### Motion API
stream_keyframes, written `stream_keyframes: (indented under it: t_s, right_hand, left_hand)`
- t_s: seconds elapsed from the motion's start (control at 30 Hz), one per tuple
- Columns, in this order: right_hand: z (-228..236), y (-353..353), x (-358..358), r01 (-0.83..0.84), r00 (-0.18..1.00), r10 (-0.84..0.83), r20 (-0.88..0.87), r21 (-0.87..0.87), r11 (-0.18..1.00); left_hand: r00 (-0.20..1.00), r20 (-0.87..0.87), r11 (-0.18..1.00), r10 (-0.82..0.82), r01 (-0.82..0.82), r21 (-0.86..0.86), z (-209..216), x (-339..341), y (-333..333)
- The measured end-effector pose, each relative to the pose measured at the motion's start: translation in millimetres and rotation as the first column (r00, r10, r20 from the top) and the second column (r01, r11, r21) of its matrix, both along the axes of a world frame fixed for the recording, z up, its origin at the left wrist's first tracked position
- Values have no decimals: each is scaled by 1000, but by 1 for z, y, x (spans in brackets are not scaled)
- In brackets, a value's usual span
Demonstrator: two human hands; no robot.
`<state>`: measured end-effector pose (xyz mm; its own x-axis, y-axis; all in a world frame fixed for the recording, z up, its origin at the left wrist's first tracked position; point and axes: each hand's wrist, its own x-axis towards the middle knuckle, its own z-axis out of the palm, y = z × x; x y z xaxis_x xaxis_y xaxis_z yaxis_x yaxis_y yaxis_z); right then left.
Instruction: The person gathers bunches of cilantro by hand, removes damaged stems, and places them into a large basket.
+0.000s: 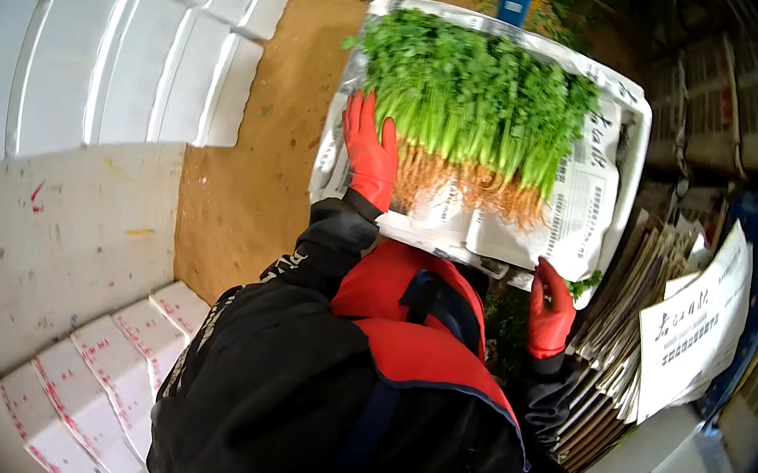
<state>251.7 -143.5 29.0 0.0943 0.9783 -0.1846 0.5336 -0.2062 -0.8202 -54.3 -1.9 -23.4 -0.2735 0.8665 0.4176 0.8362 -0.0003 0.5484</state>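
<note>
Brown floor shows between stacked white boxes at the person's left and an upright pile of folded papers at the right. Ahead of the person, turned slightly clockwise, sits an open foam box lined with printed newspaper, and on that lining lies a broad row of leafy greens. Each stem runs away from the body, with brown roots nearest the person and leaves toward the far rim; the row itself stretches from left to right across the box. What matters most, I judge, is how the two red-gloved hands stand to this row. The left hand is the nearer, right at the row's left edge, its fingers pointing up roughly along the stems; that grip is spread, thumb apart from the fingers, not closed around any stems. The right hand is at the box's near right corner, apart from the roots, so the greens lie up and to the left of it. Its fingertips meet the lining's near edge, with a green sprig just beside; whether that grip pinches the paper, I cannot tell.
</note>
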Motion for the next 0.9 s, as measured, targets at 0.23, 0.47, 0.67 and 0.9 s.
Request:
stream_keyframes:
  t_s: [0.23, 0.47, 0.67, 0.9]
  right_hand:
    - [-16, 77, -108, -486, 873, 480, 79, 189, 853]
    - [-18, 61, -141, -665, 747, 655, 116, 94, 741]
    - [-17, 45, -97, -415, 908, 410, 88, 49, 908]
    - [-29, -12, -58, -220, 969, 231, 85, -121, 968]
  left_hand:
    - [976, -218, 949, -24, -46, -313, -96, 42, -18]
    - [995, -5, 921, -104, 94, -379, -59, 7, -13]
    - [953, -58, 943, -297, 283, -177, -28, 3, 14]
    - [917, -256, 895, -307, 186, -405, -68, 47, 54]
